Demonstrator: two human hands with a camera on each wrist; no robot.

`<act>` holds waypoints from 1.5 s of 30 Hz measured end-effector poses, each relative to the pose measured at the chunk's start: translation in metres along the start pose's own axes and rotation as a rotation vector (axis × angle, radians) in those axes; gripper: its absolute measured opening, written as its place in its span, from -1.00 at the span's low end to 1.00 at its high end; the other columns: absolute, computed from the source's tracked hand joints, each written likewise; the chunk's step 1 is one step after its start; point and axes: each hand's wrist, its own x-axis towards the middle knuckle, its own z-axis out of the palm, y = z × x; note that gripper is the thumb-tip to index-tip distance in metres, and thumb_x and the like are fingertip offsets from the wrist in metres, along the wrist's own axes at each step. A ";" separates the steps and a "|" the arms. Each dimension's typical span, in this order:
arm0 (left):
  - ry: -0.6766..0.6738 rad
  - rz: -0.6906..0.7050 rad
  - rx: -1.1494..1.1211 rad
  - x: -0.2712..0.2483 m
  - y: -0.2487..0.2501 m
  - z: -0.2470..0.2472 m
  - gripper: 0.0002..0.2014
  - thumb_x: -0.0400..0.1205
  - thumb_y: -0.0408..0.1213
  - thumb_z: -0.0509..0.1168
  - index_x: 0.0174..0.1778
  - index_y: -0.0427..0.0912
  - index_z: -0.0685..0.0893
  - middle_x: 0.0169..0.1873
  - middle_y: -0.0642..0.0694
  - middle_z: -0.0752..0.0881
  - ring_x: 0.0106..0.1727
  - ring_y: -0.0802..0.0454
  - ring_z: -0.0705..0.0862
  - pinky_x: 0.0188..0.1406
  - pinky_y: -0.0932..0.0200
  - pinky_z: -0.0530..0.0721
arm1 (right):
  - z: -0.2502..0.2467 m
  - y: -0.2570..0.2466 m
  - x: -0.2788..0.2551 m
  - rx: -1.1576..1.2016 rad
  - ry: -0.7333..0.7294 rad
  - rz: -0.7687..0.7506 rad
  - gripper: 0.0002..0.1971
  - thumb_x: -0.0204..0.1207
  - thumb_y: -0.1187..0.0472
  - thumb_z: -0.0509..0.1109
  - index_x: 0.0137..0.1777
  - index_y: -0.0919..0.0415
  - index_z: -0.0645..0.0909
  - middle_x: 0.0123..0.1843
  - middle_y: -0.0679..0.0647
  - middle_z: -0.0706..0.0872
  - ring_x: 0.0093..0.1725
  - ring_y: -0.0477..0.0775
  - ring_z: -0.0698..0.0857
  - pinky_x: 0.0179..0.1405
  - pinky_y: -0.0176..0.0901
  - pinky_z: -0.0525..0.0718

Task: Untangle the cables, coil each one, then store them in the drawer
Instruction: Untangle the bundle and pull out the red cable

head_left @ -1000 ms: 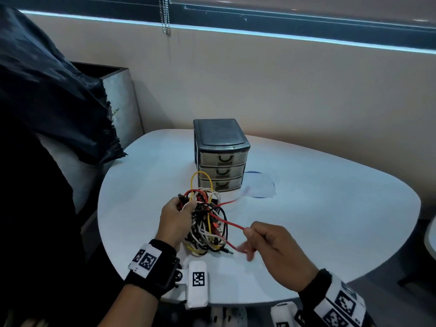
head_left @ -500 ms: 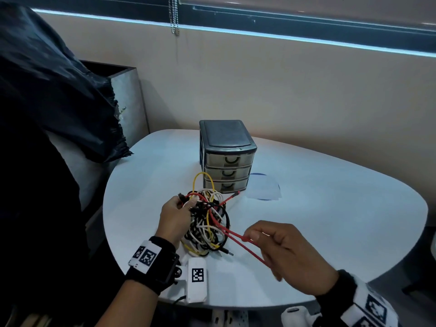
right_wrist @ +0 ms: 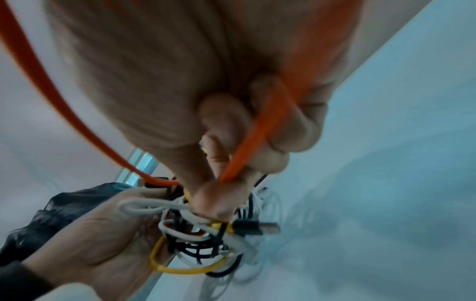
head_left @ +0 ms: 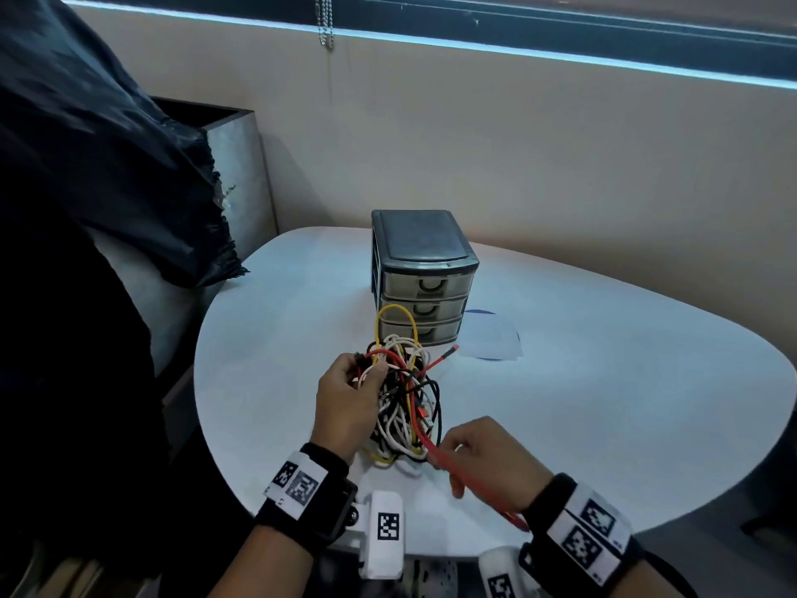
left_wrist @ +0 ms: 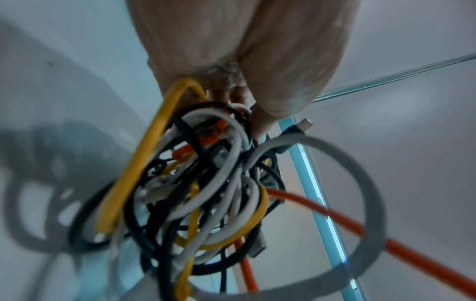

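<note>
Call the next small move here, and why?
Probably keep drawing the red cable out toward the person with the right hand, which pinches it, while the left hand grips the tangle. The red strand still threads through the black, white and yellow loops, its free plug lies near the drawer unit, and all three drawers are shut.

Left hand (head_left: 345, 403) raised over table edge, back toward head camera, fingers curled, gripping top of cable tangle (head_left: 403, 407). Left forearm comes up from lower left, black wrist band with marker tags. Right hand (head_left: 483, 457) lower and to right, near left hand but apart, thumb and curled fingers (right_wrist: 273, 122) pinching red cable (head_left: 425, 438); cable passes through palm toward wrist. Right wrist also in black band with tags.
</note>
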 end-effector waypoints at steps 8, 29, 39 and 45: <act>0.273 -0.045 -0.070 0.019 -0.012 -0.020 -0.88 0.64 -0.23 0.45 -0.14 -0.19 0.68 -0.17 -0.15 0.76 -0.13 -0.06 0.70 -0.08 0.11 0.64 | -0.015 0.004 -0.010 -0.031 0.170 -0.059 -0.63 0.65 0.12 0.36 -0.42 0.12 0.65 -0.68 -0.20 0.53 -0.65 -0.18 0.45 -0.51 -0.40 0.36; 0.181 0.064 -0.029 0.000 0.000 -0.004 -0.83 0.64 -0.32 0.44 -0.22 -0.17 0.59 -0.31 -0.05 0.68 -0.33 0.16 0.62 -0.32 0.32 0.61 | 0.000 0.011 -0.012 -0.149 0.328 -0.269 -0.72 0.73 0.08 0.19 -0.20 0.06 0.59 -0.49 -0.03 0.51 -0.51 -0.06 0.44 -0.41 -0.13 0.43; -0.085 -0.050 -0.029 -0.026 0.003 0.013 -0.74 0.58 -0.15 0.50 0.05 -0.10 0.57 -0.05 -0.12 0.79 -0.17 0.24 0.77 -0.11 0.21 0.74 | -0.006 0.007 -0.002 0.146 0.404 -0.205 -0.75 0.74 0.11 0.17 -0.21 0.00 0.49 -0.19 -0.12 0.75 -0.11 -0.07 0.73 -0.07 0.17 0.74; -0.263 -0.023 0.136 -0.028 0.012 0.012 -0.21 0.28 -0.19 0.74 0.24 -0.01 0.34 0.10 0.01 0.65 0.06 0.25 0.70 -0.17 0.50 0.62 | -0.003 -0.004 -0.007 -0.006 0.562 -0.388 -0.77 0.73 0.12 0.21 -0.19 0.05 0.52 -0.33 -0.05 0.65 -0.31 0.00 0.60 -0.27 0.03 0.59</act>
